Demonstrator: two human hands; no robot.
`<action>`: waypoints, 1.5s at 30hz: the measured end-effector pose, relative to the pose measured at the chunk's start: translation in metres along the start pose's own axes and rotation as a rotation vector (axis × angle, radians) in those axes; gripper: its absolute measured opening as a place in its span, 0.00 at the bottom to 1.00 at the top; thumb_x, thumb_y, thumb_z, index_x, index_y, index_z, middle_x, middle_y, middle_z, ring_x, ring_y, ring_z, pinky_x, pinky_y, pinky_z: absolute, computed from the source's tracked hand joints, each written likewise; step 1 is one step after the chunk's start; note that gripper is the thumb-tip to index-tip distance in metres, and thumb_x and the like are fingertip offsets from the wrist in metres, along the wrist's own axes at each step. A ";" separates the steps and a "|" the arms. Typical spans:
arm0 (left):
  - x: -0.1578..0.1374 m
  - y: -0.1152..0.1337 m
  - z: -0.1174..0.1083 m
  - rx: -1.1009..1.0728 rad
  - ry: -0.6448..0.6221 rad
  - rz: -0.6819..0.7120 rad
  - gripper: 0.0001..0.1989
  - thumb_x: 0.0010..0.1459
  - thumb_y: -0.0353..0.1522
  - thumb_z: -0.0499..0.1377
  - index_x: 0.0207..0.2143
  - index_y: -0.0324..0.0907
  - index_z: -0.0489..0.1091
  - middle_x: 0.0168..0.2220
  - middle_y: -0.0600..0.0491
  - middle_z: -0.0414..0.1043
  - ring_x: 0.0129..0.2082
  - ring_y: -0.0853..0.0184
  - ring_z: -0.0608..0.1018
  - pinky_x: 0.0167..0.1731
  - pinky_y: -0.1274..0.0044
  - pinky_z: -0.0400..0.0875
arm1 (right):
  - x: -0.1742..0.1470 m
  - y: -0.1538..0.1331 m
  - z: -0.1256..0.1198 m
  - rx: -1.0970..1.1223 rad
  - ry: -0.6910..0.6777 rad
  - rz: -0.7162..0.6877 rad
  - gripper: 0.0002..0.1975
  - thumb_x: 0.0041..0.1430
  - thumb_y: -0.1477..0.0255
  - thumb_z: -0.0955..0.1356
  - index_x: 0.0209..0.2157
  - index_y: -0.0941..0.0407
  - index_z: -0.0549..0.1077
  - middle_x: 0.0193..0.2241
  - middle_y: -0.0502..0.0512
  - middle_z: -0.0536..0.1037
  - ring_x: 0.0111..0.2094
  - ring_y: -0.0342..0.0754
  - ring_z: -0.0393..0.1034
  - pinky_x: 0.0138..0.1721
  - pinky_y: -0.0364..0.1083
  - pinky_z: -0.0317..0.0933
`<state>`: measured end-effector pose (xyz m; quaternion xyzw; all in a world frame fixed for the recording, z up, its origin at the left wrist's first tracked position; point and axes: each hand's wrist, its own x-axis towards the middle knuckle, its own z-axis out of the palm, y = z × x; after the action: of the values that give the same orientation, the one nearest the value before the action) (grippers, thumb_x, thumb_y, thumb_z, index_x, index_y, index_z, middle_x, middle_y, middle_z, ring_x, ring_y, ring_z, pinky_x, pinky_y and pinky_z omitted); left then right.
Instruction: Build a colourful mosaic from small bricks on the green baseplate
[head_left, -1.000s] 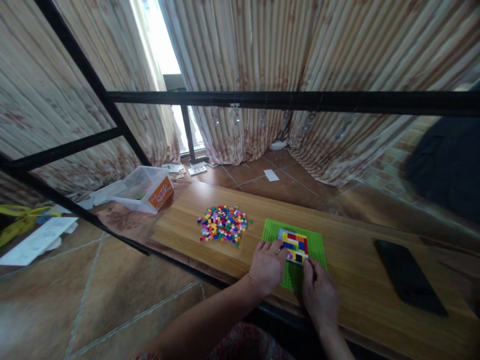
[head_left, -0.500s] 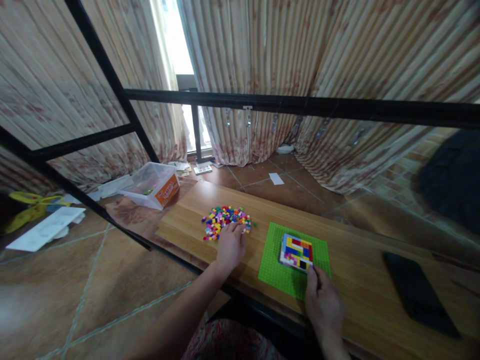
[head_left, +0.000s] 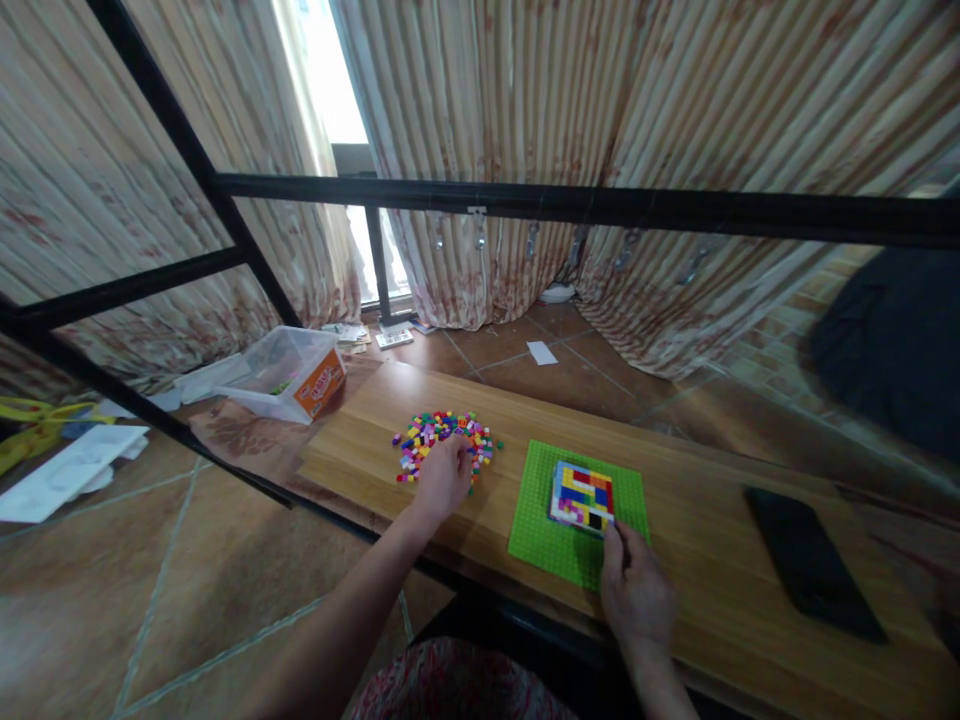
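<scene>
Left hand (head_left: 442, 482): fingertips bunched at brick pile (head_left: 441, 425); cannot tell whether brick held. Right hand (head_left: 636, 588): pinching near-right corner of block (head_left: 582, 494), over green baseplate (head_left: 534, 525). Advisable: single brick by sides, block steady.

A room in what looks like a home.
Long, flower-patterned curtains (head_left: 525, 100) hang in folds to the floor (head_left: 217, 590), which is laid with brown tiles, and daylight comes through a window (head_left: 335, 100) in the gap between them. Toy bricks (head_left: 429, 428) lie in a loose heap on a low wooden table (head_left: 705, 560), with a phone (head_left: 814, 565) towards its right end. Beyond the left end sits a clear plastic tub (head_left: 277, 408), near some papers (head_left: 345, 336).
</scene>
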<state>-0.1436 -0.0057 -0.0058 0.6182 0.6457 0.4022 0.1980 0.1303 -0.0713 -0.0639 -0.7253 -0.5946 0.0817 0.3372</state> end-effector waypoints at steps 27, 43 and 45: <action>-0.025 0.016 0.019 0.103 -0.097 -0.149 0.09 0.56 0.26 0.52 0.28 0.41 0.71 0.22 0.56 0.68 0.25 0.70 0.71 0.27 0.80 0.57 | 0.001 -0.003 0.000 0.018 0.019 -0.005 0.38 0.65 0.47 0.52 0.45 0.63 0.77 0.40 0.69 0.81 0.39 0.59 0.76 0.40 0.51 0.65; -0.027 0.021 0.032 0.393 -0.194 -0.013 0.11 0.65 0.27 0.48 0.35 0.41 0.69 0.31 0.50 0.75 0.32 0.65 0.77 0.32 0.77 0.63 | 0.001 -0.006 -0.001 0.034 0.035 -0.036 0.36 0.66 0.48 0.52 0.44 0.63 0.77 0.39 0.68 0.81 0.39 0.58 0.76 0.41 0.51 0.64; -0.028 0.019 0.030 0.348 -0.179 0.016 0.10 0.64 0.26 0.49 0.36 0.41 0.69 0.32 0.50 0.75 0.33 0.66 0.77 0.33 0.78 0.64 | 0.001 -0.007 -0.002 0.039 0.032 -0.026 0.36 0.66 0.48 0.52 0.44 0.63 0.77 0.40 0.68 0.81 0.39 0.58 0.75 0.41 0.52 0.64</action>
<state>-0.1047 -0.0254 -0.0159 0.6814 0.6806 0.2292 0.1415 0.1261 -0.0706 -0.0582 -0.7120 -0.5968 0.0773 0.3618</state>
